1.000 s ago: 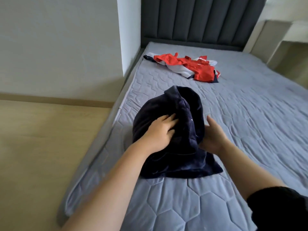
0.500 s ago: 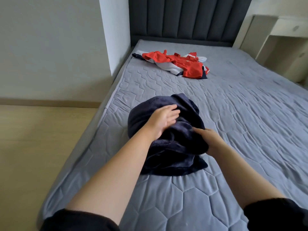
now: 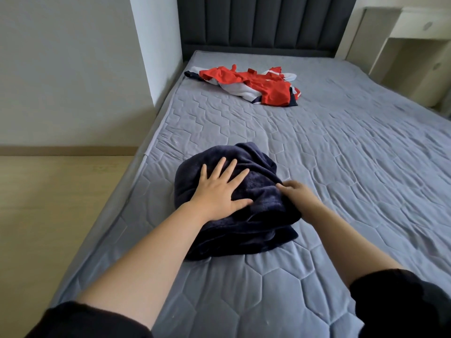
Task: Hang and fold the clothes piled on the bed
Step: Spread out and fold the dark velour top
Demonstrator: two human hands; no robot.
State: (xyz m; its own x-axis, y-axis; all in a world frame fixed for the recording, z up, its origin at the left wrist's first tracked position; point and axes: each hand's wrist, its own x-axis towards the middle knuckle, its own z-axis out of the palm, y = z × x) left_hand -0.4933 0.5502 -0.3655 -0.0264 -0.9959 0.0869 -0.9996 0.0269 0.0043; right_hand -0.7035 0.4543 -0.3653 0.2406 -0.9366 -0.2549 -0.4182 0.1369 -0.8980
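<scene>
Navy garment [image 3: 244, 230]: lay bundled near the left edge of the bed [image 3: 341, 167].
Left hand [image 3: 220, 191]: flat, fingers spread, pressed on its top.
Right hand [image 3: 299, 195]: blurred, fingers bent against its right edge; grip could not be told.

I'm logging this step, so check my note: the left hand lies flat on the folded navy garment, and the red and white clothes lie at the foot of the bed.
One error. The head view shows the left hand flat on the folded navy garment, but the red and white clothes lie at the head of the bed, near the headboard.
</scene>
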